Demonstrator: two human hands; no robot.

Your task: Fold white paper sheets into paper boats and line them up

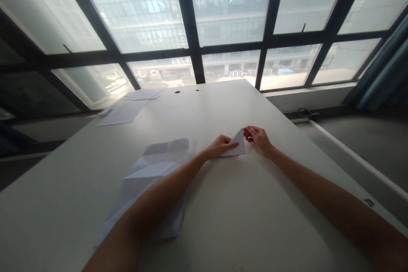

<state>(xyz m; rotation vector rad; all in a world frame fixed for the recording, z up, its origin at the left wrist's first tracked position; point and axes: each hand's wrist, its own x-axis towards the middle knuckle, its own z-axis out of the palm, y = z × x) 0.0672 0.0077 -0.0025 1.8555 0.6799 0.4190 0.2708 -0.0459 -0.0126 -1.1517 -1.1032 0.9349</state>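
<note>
Here we are in the head view, and the left hand [219, 146] has the folded paper [238, 143] firmly held, thumb pressed across its top face, the fingers partly hidden beneath. That paper sits out over the white table [236, 212], a sharp corner pointing up at 12 o'clock and a straight edge running down its right side.

Over to the right hand [257, 138], just beside that corner at about 2 o'clock from the paper's middle! The fingers are curled in close to the thumb, a narrow shape, but whether they pinch the tip or only hover beside it, I cannot tell.

Round at 8 o'clock from the folded paper, a large creased sheet [168, 157] lies spread out, its fold lines plain to see, the left forearm crossing over part of it. Farther off at 10 o'clock, loose papers [123, 112] overlap near the table's edge. Windows [232, 8] stretch across 12 o'clock, and a blue curtain [382, 68] hangs at 2 o'clock.
</note>
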